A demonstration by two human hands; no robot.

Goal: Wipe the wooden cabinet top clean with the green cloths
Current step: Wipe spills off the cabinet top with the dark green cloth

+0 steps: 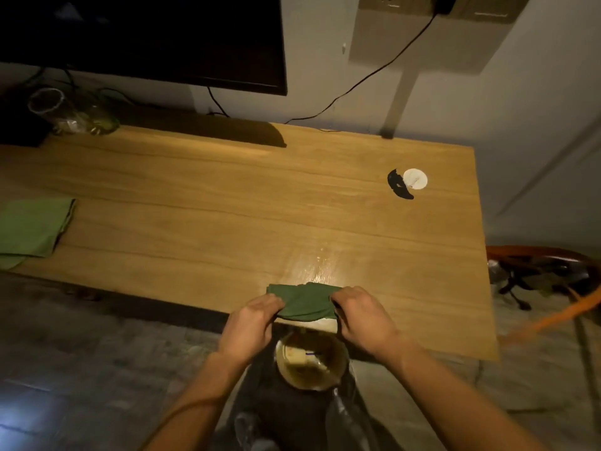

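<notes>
A dark green cloth (304, 302) is bunched between both hands at the near edge of the wooden cabinet top (227, 196). My left hand (250, 323) grips its left end and my right hand (361, 315) grips its right end, both with fingers closed on the fabric. Just beyond the cloth the wood shows a shiny wet patch (320, 265). A second, lighter green cloth (32, 227) lies folded flat at the far left of the top, untouched.
A white round disc (415, 179) beside a black curved piece (398, 185) sits at the right rear. A clear glass vessel (70, 112) and a dark screen (146, 37) stand at the back left. A bowl (309, 361) sits below the edge, under the hands.
</notes>
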